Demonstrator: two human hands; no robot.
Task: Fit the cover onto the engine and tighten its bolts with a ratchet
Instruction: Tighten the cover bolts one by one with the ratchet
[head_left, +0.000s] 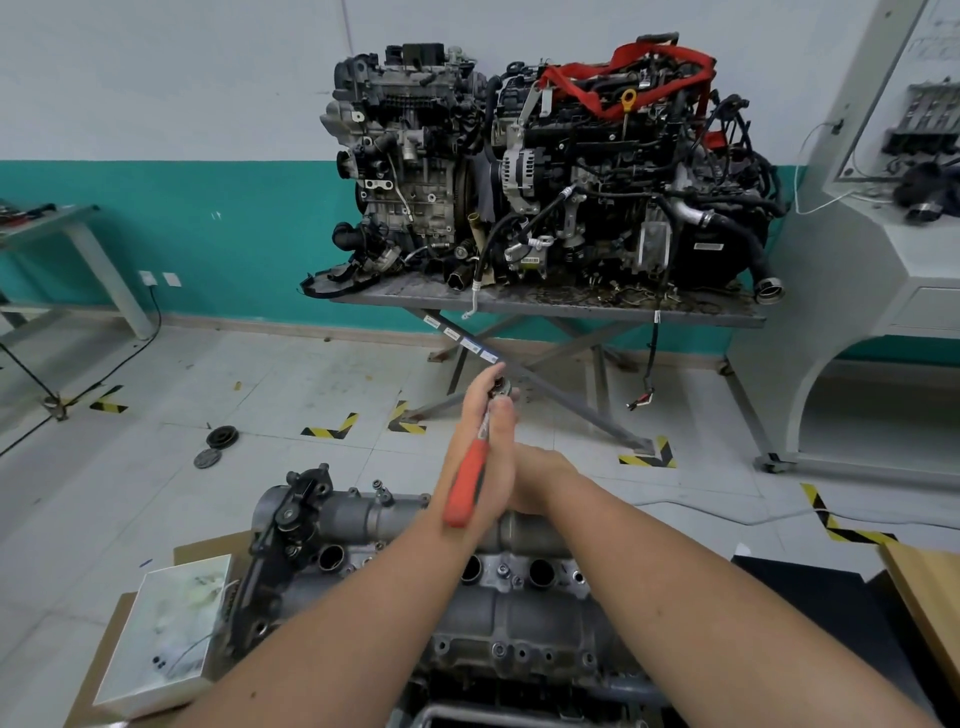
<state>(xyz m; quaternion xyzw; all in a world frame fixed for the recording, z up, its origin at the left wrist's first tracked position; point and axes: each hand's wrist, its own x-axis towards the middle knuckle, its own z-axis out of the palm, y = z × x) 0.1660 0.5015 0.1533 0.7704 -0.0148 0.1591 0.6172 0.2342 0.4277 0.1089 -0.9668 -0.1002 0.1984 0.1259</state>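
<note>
Near the bottom centre, the grey cast-metal engine (519, 623) lies on brown cardboard (111, 639), its grey ribbed cover (363, 514) along the far edge. Above it, the red-handled ratchet (470, 483) points away, its metal head held up over the floor. The left hand (480, 415) pinches that head with its fingertips, handle lying along the wrist. The right hand (535, 480) sits just right of the handle; its grip cannot be told. A white tray (166, 634) rests left of the engine. Far off, two dark assembled engines (545, 171) stand on a grey metal table (571, 306).
</note>
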